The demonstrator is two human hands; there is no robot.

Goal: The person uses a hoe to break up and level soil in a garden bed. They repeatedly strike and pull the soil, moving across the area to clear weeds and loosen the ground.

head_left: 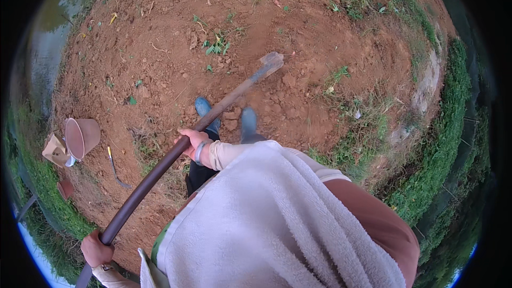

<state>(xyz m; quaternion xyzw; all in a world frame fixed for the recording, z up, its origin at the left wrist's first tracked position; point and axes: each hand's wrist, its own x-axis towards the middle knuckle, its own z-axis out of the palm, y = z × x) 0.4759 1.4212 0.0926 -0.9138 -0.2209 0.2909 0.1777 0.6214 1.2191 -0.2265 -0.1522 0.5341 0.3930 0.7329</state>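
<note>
A long-handled shovel [149, 181] slants from the lower left up toward the middle of the view. Its soil-smeared metal blade [273, 62] is over the loose reddish dirt, though I cannot tell if it touches. My left hand [97, 249] wraps round the dark handle near its rear end. Farther along the shaft, close to my legs, my right hand [194, 143] is closed round it, with a band at the wrist. Two blue-grey boots [248, 122] stand on the soil, one on each side of the shaft.
At the left, a brown bucket [88, 136] lies tipped beside a paper bag [55, 150]. A sickle [114, 168] with a yellow handle rests on the ground nearby. Water [50, 53] borders the far left; a grassy bank [437, 149] runs along the right. A pale towel [266, 218] drapes over my front.
</note>
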